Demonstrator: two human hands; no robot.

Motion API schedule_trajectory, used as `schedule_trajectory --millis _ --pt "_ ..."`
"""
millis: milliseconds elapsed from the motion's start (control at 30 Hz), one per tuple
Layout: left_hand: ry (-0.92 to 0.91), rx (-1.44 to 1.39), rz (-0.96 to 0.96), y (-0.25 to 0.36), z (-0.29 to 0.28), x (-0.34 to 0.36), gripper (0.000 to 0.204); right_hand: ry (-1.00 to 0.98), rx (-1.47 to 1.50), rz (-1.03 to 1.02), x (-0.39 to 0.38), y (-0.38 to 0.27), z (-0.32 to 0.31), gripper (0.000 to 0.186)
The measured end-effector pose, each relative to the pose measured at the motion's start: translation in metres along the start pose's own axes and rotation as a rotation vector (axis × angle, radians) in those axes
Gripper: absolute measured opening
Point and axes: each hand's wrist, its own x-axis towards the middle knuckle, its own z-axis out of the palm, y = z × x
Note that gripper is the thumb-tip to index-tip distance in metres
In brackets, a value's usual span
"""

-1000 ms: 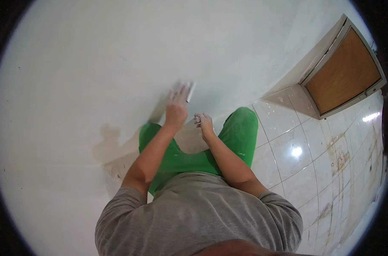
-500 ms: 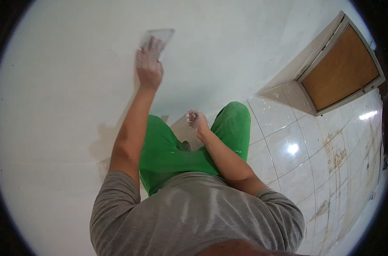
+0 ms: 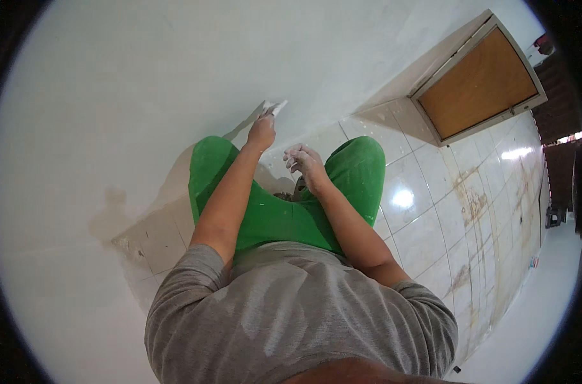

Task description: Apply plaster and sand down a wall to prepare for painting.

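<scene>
The person crouches close to a white wall (image 3: 176,83), knees in green trousers (image 3: 272,217) spread wide, a grey T-shirt (image 3: 291,313) across the back. The left hand (image 3: 261,133) is stretched forward and closed around the handle of a small flat scraper (image 3: 272,109). The blade is pale with white paste and its tip lies against the wall low down, just above where the wall meets the floor. The tool is tilted, its blade pointing up and to the right from the fist.

The right hand (image 3: 304,161) hangs between the knees, near the left hand but not touching it. Its fingers are curled and smeared with white. Whether they hold anything I cannot tell; the fingers hide the palm. Just below that hand, between the thighs, a small dark thing (image 3: 299,191) shows, too hidden to name.

The floor (image 3: 425,224) is laid with glossy white tiles, a bright spot of light reflected on one of them to the right of the right knee. Brownish streaks run across the tiles farther right. To the left of the left knee a patch of duller, dusty tile (image 3: 153,233) lies at the foot of the wall. At the upper right a brown wooden door (image 3: 478,86) sits in a pale frame, well apart from the hands.
</scene>
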Motion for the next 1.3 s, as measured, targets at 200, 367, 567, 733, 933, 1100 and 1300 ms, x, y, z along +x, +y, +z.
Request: schedule_trajectory --millis 200,367,567,733,933,1100,1300 --pt "-0.142 -0.296 -0.424 -0.002 0.012 -0.031 0.034 0.259 -0.213 0.195 0.022 0.035 -0.027 0.033" --pt "-0.034 -0.708 -0.402 -0.031 -0.002 -0.029 0.04 0.167 -0.088 0.346 0.057 0.027 -0.01 0.076" --pt "-0.182 -1.458 -0.362 0.012 -0.091 -0.031 0.035 -0.25 0.263 0.149 0.088 -0.02 0.011 0.079" --pt "-0.088 -1.493 -0.474 -0.009 -0.095 -0.036 0.038 -0.093 -0.527 0.027 0.099 -0.096 0.069 0.044" --pt "0.058 -1.518 -0.339 -0.013 -0.134 -0.048 0.045 0.365 -1.217 -0.636 0.086 -0.174 0.116 0.05" --pt "0.214 -1.802 -0.503 -0.012 -0.145 -0.084 0.046 0.822 -0.876 -1.096 0.141 -0.204 0.109 0.03" --pt "0.258 -1.143 -0.38 -0.038 -0.098 -0.079 0.033 0.596 -1.178 -1.731 0.175 -0.162 0.145 0.049"
